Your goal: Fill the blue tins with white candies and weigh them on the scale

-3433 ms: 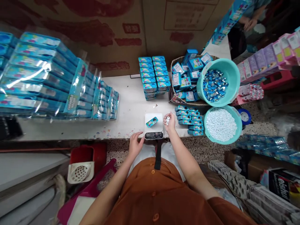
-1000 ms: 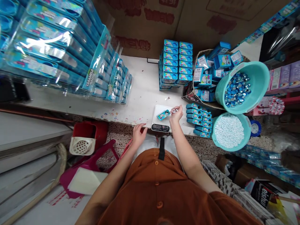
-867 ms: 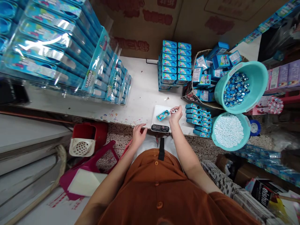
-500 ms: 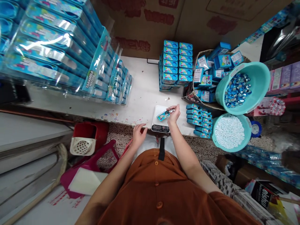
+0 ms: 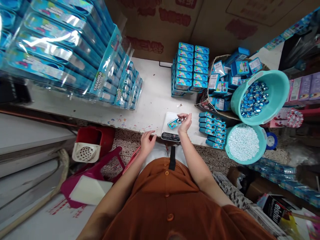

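Note:
A small blue tin [image 5: 174,123] lies tilted on the white digital scale [image 5: 170,117] at the bench's front edge. Some small white candies show at the tin's right end. My right hand [image 5: 185,123] is curled over that end, fingers bent, with white candies at the fingertips; the palm's inside is hidden. To the left of the scale, my left hand [image 5: 148,141] hovers by the bench edge, empty, thumb and fingers apart. Right of the scale, several blue tins [image 5: 212,127] stand in rows.
A turquoise tub of white candies [image 5: 243,141] sits at the right, below a tub of shiny blue lids [image 5: 254,100]. Behind are a carton of blue tins [image 5: 220,87] and a stacked block of tins [image 5: 185,72]. Wrapped packs [image 5: 57,50] fill the left.
My right hand's fingers have shifted slightly and now stretch over the tin's end; fewer white candies show at the fingertips. My left hand has hardly moved. The view has shifted slightly.

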The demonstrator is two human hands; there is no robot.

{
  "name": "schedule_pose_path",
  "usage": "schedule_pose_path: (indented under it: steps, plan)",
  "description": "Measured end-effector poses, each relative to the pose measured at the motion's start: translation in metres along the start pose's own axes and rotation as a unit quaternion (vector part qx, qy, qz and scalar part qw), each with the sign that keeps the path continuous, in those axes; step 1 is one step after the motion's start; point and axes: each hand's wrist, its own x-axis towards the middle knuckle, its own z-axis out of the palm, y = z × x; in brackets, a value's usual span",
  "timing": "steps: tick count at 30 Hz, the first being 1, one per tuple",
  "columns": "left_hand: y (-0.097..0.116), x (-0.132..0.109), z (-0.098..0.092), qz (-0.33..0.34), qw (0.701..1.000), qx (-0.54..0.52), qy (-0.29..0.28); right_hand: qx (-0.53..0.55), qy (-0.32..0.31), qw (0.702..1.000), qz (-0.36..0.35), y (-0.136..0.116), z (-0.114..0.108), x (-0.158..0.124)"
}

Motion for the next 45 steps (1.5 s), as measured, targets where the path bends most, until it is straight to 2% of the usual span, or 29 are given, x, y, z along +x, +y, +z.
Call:
schedule_pose_path:
  steps: [8,21,25,29,33,36,39,43,45]
  plan:
    - [-0.001,-0.001,0.001,-0.008,1.000,0.004,-0.001,-0.057,-0.035,0.996,-0.050,0.008,-0.004,-0.004]
    - [0.001,-0.003,0.000,-0.025,0.999,-0.020,-0.007,-0.090,-0.068,0.986,-0.120,0.015,-0.009,-0.004]
    - [0.000,-0.004,0.000,-0.031,0.999,-0.014,-0.013,-0.164,-0.086,0.972,-0.147,0.019,-0.017,-0.001]
    - [-0.002,-0.004,0.001,-0.032,0.999,-0.013,-0.012,-0.260,-0.158,0.937,-0.174,0.023,-0.024,-0.001]
    - [-0.003,-0.005,0.001,-0.032,0.999,-0.015,-0.009,-0.299,-0.187,0.922,-0.161,0.022,-0.028,-0.004]
    - [-0.003,-0.005,0.000,-0.037,0.999,-0.013,-0.012,-0.288,-0.170,0.930,-0.151,0.018,-0.030,-0.005]
    - [-0.004,-0.005,-0.001,-0.041,0.999,-0.014,-0.016,-0.274,-0.122,0.939,-0.170,0.015,-0.037,-0.001]
    - [-0.007,-0.005,-0.001,-0.036,0.999,-0.019,-0.018,-0.284,-0.045,0.941,-0.179,0.018,-0.057,0.022]
    - [-0.011,-0.006,-0.001,-0.035,0.999,-0.018,-0.016,-0.311,-0.030,0.937,-0.159,0.022,-0.070,0.039]
